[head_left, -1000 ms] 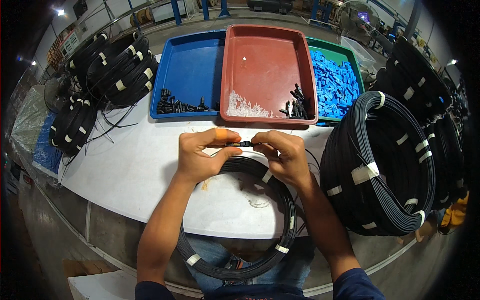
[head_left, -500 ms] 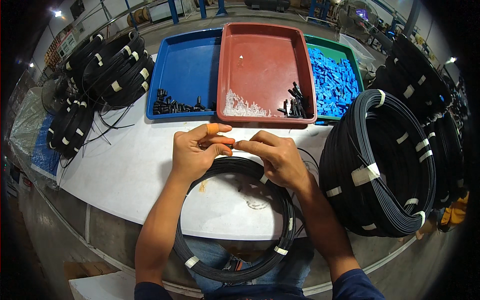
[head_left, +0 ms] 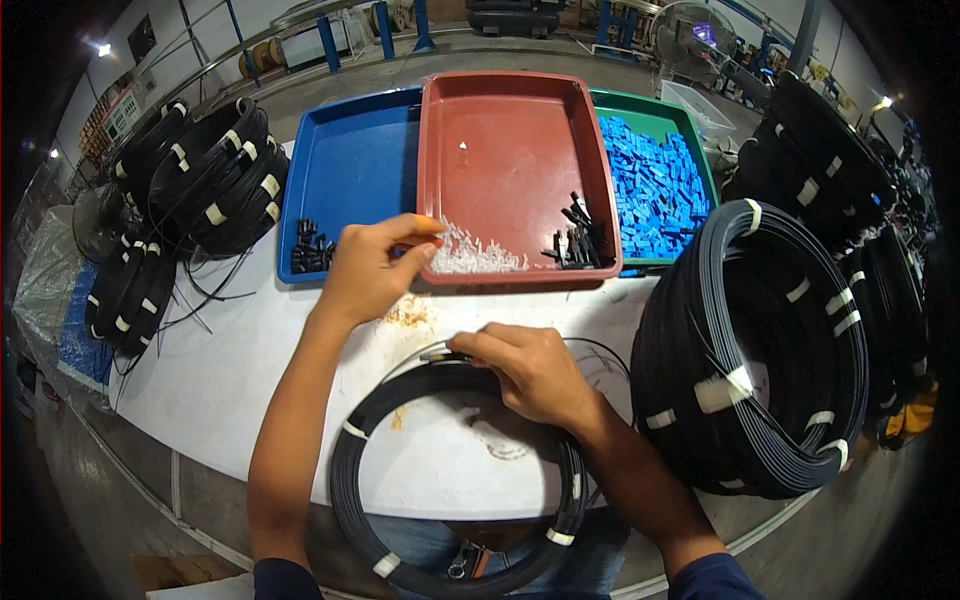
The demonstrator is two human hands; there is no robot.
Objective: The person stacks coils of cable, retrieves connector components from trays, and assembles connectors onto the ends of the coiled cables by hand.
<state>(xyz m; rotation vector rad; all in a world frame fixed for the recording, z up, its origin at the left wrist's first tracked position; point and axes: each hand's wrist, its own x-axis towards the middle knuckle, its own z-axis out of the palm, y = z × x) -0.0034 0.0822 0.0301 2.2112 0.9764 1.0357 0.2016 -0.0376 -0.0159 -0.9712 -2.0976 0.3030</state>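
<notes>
My left hand is over the near left corner of the red tray, fingertips pinched together beside a pile of small clear pieces. Orange covers show on its fingertips; whatever lies between them is too small to make out. Lower and to the right, my right hand grips the end of a thin black cable, where a small dark fitting shows. This end lies just above the far side of a black cable coil, bound with white tape, which overhangs the table's near edge onto my lap.
Black plugs lie in the blue tray and a cluster of black parts in the red one. Blue clips fill the green tray. Large taped cable coils stand at right, more at left, on the white table.
My hands, together before, are now apart. The left has moved to the red tray's clear pieces; the right has come down over the coil with the cable end. The view has shifted slightly.
</notes>
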